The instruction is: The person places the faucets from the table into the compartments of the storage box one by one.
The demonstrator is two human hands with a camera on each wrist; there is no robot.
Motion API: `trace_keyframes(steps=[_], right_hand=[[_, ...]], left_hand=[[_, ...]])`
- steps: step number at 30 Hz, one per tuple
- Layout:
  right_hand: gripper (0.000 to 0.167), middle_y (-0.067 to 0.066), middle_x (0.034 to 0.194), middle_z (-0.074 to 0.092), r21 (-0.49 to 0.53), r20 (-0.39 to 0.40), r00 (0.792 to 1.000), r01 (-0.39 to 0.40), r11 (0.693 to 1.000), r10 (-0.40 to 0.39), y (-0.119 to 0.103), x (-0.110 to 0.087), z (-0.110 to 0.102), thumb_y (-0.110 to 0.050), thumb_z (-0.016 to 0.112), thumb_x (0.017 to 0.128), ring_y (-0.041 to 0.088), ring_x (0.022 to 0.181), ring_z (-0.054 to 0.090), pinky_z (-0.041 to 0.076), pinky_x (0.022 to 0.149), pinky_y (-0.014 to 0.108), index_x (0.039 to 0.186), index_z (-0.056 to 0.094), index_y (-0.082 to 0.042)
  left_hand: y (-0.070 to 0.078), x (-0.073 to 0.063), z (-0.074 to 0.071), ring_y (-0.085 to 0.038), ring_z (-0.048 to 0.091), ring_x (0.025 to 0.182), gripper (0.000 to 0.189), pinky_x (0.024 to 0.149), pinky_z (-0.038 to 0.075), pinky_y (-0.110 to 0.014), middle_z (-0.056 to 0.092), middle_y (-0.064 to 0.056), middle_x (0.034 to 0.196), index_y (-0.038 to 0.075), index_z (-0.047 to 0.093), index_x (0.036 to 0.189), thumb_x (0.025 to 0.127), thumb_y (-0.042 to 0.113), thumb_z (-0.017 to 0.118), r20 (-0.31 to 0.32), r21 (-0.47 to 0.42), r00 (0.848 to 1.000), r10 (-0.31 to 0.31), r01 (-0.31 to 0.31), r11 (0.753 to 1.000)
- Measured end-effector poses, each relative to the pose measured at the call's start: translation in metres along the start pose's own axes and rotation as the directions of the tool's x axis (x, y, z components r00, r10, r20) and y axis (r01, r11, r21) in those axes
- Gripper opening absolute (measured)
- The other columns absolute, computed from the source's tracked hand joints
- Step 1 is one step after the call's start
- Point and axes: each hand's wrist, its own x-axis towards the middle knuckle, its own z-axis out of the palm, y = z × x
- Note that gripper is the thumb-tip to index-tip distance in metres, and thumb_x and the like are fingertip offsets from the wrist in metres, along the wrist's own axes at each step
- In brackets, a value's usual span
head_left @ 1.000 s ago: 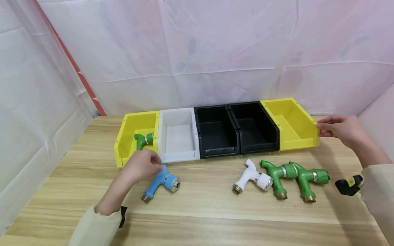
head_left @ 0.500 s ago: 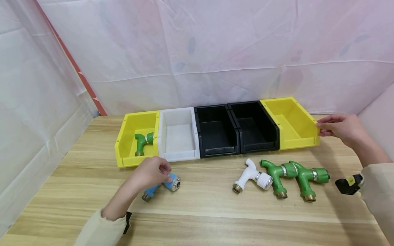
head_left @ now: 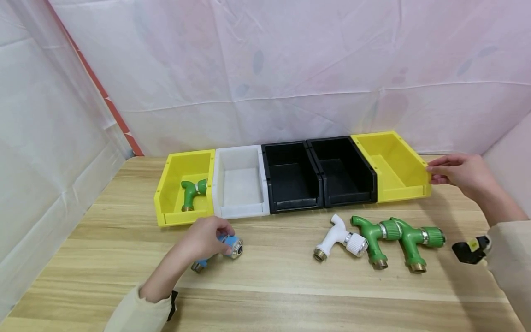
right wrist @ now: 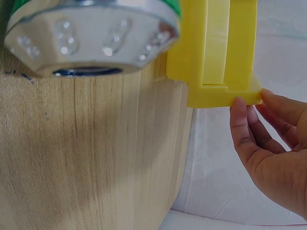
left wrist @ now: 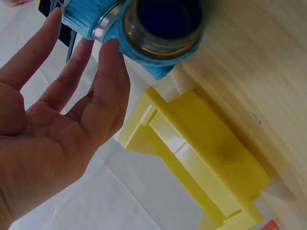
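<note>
A wooden table bears a row of bins: a left yellow bin, a white bin, two black bins and a right yellow bin. The right hand pinches the right yellow bin's outer side. The left hand grasps the blue tap near its knob, on the table just before the left yellow and white bins. Two green taps lie beside a white tap; another green tap sits inside the left yellow bin.

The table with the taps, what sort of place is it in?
Maybe a screened-off work corner: open bins line a wooden table, several taps lie in front, and a creased pale sheet hangs behind.
</note>
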Motion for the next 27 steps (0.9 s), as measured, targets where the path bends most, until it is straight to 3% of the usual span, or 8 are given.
trace_keyframes(steps=[5, 17, 27], right_hand=[[0.026, -0.013, 0.073, 0.062, 0.017, 0.004, 1.0, 0.001, 1.0, -0.001, 0.001, 0.0, 0.0, -0.015, 0.06, 0.088, 0.011, 0.066, 0.064, 0.054, 0.062, 0.025, 0.07, 0.065, -0.033], [0.026, -0.013, 0.073, 0.062, 0.003, 0.008, 1.0, -0.003, 1.0, 0.003, 0.0, -0.001, 0.0, -0.014, 0.058, 0.09, 0.011, 0.066, 0.064, 0.055, 0.063, 0.026, 0.073, 0.064, -0.032], [0.027, -0.013, 0.074, 0.062, 0.019, 0.013, 1.0, 0.001, 1.0, -0.001, 0.0, -0.001, 0.0, -0.013, 0.058, 0.09, 0.011, 0.066, 0.064, 0.054, 0.062, 0.025, 0.072, 0.065, -0.033]], left_hand=[[-0.004, -0.002, -0.001, -0.017, 0.053, 0.082, 0.026, 0.078, 0.046, -0.038, 0.06, 0.0, 0.086, 0.01, 0.067, 0.087, 0.065, 0.002, 0.079, -0.021, 0.002, 1.0, -0.003, 0.003, 1.0], [-0.01, -0.002, -0.002, -0.019, 0.051, 0.076, 0.027, 0.07, 0.047, -0.034, 0.06, -0.004, 0.083, 0.005, 0.065, 0.085, 0.063, -0.004, 0.078, -0.049, 0.013, 0.998, -0.034, 0.035, 0.999], [-0.028, -0.007, -0.009, -0.018, 0.049, 0.07, 0.031, 0.062, 0.047, -0.03, 0.054, -0.004, 0.077, -0.001, 0.06, 0.089, 0.065, -0.001, 0.078, -0.007, 0.006, 0.996, -0.09, 0.09, 0.996]])
